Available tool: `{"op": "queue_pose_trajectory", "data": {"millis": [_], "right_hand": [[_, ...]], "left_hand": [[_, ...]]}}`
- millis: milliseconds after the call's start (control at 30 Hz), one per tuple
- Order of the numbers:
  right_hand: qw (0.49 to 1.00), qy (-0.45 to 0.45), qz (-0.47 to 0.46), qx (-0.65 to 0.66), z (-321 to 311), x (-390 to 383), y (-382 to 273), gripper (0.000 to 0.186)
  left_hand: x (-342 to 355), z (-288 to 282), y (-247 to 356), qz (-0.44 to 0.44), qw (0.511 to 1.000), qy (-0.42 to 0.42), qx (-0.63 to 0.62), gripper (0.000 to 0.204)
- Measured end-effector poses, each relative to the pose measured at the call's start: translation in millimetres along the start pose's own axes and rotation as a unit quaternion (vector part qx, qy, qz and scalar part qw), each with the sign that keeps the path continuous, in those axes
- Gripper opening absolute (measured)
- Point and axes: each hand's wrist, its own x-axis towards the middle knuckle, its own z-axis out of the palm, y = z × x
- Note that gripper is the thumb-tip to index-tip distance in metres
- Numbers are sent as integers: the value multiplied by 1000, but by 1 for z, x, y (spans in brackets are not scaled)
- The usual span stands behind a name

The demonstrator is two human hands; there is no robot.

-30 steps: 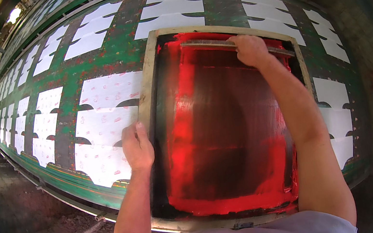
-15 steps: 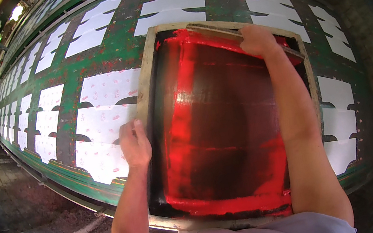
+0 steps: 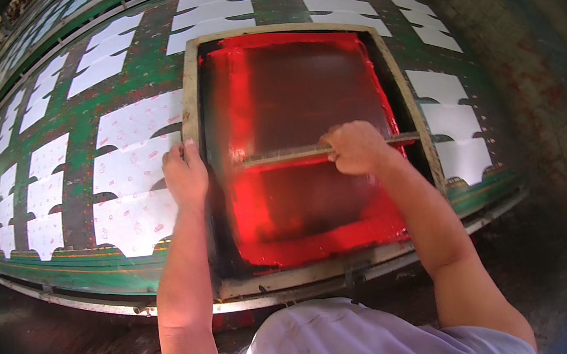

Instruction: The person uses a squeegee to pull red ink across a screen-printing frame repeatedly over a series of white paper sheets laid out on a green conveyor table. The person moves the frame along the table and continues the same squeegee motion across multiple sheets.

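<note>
A wooden screen printing frame (image 3: 191,91) lies in front of me on the long green table. Red ink (image 3: 235,88) is smeared around its dark mesh (image 3: 313,83), thickest along the left and near sides. My right hand (image 3: 359,150) is closed on a long, thin squeegee (image 3: 284,155), which lies crosswise over the middle of the mesh. At the frame's left side bar, my left hand (image 3: 186,177) is closed against the wood; its fingertips are partly hidden. Beside that hand lie white fabric pieces (image 3: 131,222) with small red prints.
Rows of white cut pieces run along the green table (image 3: 91,270) to the far left. Plain white pieces (image 3: 454,122) lie right of the frame, and more (image 3: 209,14) lie beyond it. A metal rail (image 3: 107,306) follows the table's near edge.
My right hand has pulled the squeegee from the frame's far end toward me, to mid-mesh, and it now lies level rather than slanted. My left hand stays at the left bar.
</note>
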Motion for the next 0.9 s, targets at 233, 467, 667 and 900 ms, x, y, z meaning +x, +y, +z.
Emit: {"op": "queue_pose_trajectory", "data": {"millis": [233, 467, 667, 900], "right_hand": [[999, 23, -12, 39, 28, -127, -72, 28], [991, 106, -49, 63, 44, -185, -102, 44], [966, 177, -108, 157, 59, -209, -85, 65], [930, 237, -111, 257, 57, -251, 16, 38]], "left_hand": [[-1, -1, -2, -7, 1000, -17, -2, 52], [-7, -10, 8, -6, 999, -22, 29, 55], [-7, -8, 10, -26, 996, -27, 87, 57], [-4, -5, 38, -87, 962, -85, 246, 75]]}}
